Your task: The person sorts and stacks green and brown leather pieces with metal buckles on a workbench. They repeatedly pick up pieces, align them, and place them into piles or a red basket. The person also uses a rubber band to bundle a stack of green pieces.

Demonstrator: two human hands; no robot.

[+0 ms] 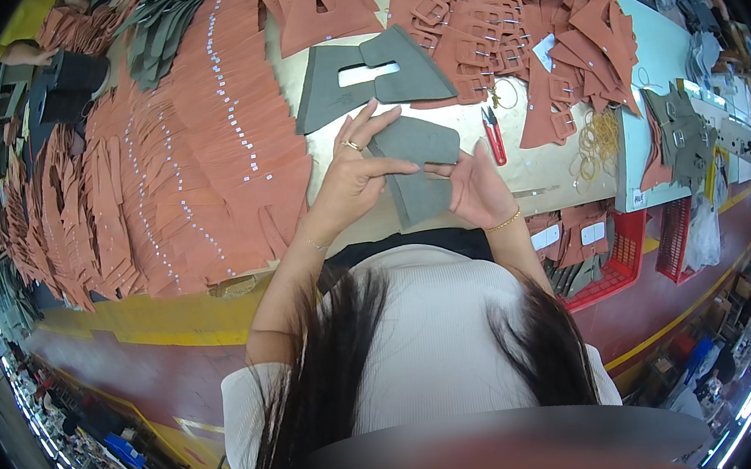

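Note:
In front of my chest, both hands are at a flat grey leather-like piece (425, 142) with a slit in its middle. My left hand (353, 175) grips its left side, the index finger stretched across it toward the slit. My right hand (481, 189) is turned palm up at the right side, its fingertips tucked in at the slit and partly hidden. Just beyond lies a second grey piece (323, 84), spread flat with a rectangular opening in its middle. To the right, red-handled snips (496, 141) rest on the table (530, 177).
Overlapping rows of reddish-brown cut pieces (196, 180) cover the left side. Buckled reddish-brown pieces (474, 36) are piled at the far right, near loose yellowish rings (600, 145). A red crate (629, 249) stands below the right edge. Another person's hand (25, 53) is at far left.

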